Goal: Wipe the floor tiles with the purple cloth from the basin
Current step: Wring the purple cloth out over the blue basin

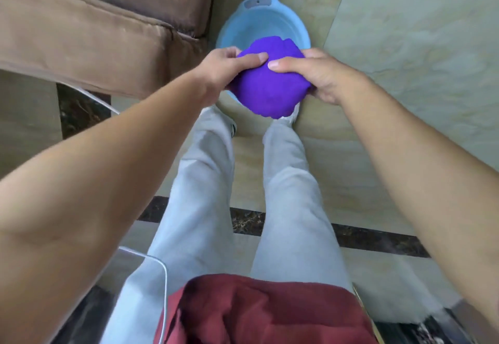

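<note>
Head view: purple cloth (267, 90) bunched, gripped from both sides by left hand (226, 69) and right hand (321, 75), fingers closed on it. Held above blue basin (259, 23) on floor tiles (405, 46), beside brown sofa (89, 41).

The purple cloth (266, 92) looks soft and matt. The blue basin (229, 30) is smooth plastic. The floor tiles (405, 46) are glossy, marble-patterned.

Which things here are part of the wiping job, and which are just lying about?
Job:
cloth, in the grip of both the left hand and right hand
basin
floor tiles

Lying about:
sofa
white cable
</note>
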Motion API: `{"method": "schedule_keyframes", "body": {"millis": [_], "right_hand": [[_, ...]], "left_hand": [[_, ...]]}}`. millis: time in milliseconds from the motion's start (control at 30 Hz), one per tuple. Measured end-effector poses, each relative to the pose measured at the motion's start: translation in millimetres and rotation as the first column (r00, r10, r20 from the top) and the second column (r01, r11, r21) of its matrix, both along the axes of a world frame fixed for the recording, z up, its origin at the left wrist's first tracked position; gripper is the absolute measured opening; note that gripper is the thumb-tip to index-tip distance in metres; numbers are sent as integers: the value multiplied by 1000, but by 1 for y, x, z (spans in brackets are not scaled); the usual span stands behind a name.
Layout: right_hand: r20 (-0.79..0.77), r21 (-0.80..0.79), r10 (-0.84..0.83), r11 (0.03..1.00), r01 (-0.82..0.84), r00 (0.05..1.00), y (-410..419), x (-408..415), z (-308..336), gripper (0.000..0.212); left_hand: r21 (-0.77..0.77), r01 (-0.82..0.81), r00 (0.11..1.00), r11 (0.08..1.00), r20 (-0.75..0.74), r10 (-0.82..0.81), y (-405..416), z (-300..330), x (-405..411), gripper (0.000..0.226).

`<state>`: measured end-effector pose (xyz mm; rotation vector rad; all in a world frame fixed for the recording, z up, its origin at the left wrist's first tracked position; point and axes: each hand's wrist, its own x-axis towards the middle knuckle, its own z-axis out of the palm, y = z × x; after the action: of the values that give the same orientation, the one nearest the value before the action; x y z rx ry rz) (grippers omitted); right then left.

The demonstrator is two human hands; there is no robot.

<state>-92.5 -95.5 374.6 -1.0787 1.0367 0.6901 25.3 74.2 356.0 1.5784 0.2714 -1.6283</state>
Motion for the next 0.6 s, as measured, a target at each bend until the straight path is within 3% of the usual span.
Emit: {"method": "schedule_keyframes", "body": {"millis": [133,267,467,600], "right_hand": [[53,22,-21,1000,20,998,22,8,55,30],[146,74,-29,997,18,989,50,21,97,25],[278,19,44,999,-51,960,111,55,130,30],[310,-27,148,989,-146,939,184,87,135,38]], "left_hand": [[-107,-100,995,989,-3,100,25,59,1,35],[-213,-235,969,948,23,245,57,114,-4,51],[-304,-215,963,928,94,254,139,146,-3,45],[-268,-343,911,900,140,389,218,146,13,29]]}}
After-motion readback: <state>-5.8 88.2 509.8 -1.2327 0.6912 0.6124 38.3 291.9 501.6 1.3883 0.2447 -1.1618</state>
